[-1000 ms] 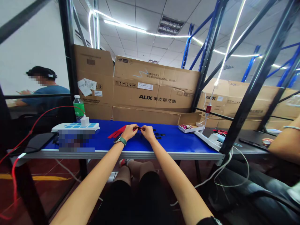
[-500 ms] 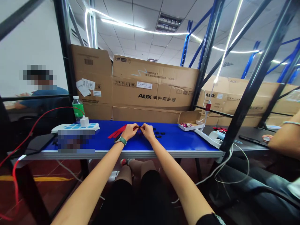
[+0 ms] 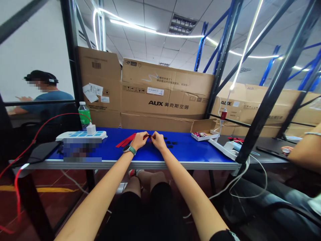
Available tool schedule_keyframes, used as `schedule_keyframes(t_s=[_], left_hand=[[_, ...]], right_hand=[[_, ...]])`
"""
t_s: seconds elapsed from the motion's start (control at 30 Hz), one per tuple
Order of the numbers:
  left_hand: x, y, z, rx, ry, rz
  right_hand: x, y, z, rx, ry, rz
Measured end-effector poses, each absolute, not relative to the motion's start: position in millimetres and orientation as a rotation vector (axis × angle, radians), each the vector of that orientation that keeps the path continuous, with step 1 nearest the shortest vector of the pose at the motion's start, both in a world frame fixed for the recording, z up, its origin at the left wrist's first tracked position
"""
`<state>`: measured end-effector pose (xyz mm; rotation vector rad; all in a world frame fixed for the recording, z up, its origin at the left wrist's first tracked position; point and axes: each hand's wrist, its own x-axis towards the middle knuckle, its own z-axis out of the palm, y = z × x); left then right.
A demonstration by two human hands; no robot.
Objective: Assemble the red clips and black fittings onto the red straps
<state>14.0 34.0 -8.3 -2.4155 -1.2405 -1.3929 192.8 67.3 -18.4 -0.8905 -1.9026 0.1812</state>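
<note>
Over the blue tabletop (image 3: 190,150), my left hand (image 3: 139,140) and my right hand (image 3: 158,141) meet fingertip to fingertip. Both pinch a small black piece (image 3: 149,136), and a bit of red ribbon shows just below it. Its exact kind is too small to make out and largely covered by my fingers. Red ribbon strips (image 3: 124,142) lie flat to the left, partly behind my left hand. Several small black pieces (image 3: 170,146) are scattered just right of my right hand.
On the left stand a white power strip (image 3: 96,135) with a charger and a green-labelled bottle (image 3: 84,115). An open white box (image 3: 204,135) with small items is at the right. Cardboard (image 3: 165,97) walls the back; a person (image 3: 54,97) sits beyond the left post.
Both hands stay in nearly the same place, with the fingers shifting slightly around the small black piece. The view sways a little; the ribbon strips and the loose black pieces stay put.
</note>
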Motion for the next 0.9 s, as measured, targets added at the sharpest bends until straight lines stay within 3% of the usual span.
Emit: schedule_keyframes(t_s=[0.33,0.5,0.9], left_hand=[[13.8,30.9,-6.6,-2.454,-1.183,-1.330],[13.7,32.1,-6.4,-2.356,-1.312,-1.412],[16.7,25.3,-2.2,-2.477,-1.198,-1.374]], right_hand=[[191.3,60.4,-17.6,-0.795,-2.005,0.300],[189.7,68.2,-20.5,-0.876,-1.869,0.562],[193.1,74.7,-14.8,-0.783,-1.569,0.825]])
